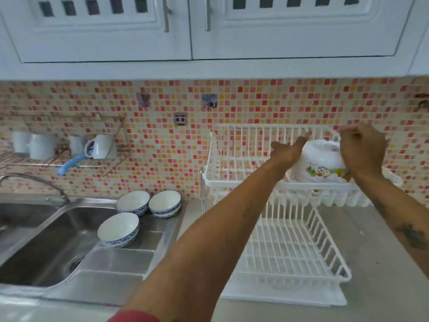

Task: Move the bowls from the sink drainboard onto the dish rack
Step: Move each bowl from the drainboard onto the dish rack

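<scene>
On drainboard (pixel 130 259) three bowls (pixel 118 228) (pixel 133 201) (pixel 164 202); rack (pixel 234 145) one bowl (pixel 318 159); left hand (pixel 287 152) flat, right hand (pixel 364 149) grips.

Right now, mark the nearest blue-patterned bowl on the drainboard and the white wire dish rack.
Nearest blue-patterned white bowl (pixel 118 228): head view, inside surface.
White wire dish rack (pixel 241 180): head view, upper tier front rim.

Three white porcelain bowls with blue patterned rims (pixel 134 201) are sitting on the steel drainboard (pixel 130 259): two along its back edge, one at its left edge. One white bowl with a cartoon print (pixel 320 163) is lying upside down in the top tier of the single white wire dish rack (pixel 290 252), toward its right end. Four white mugs (pixel 99 146), I think, are sitting on the wire wall shelf (pixel 69 164), kinda blurry.
</scene>
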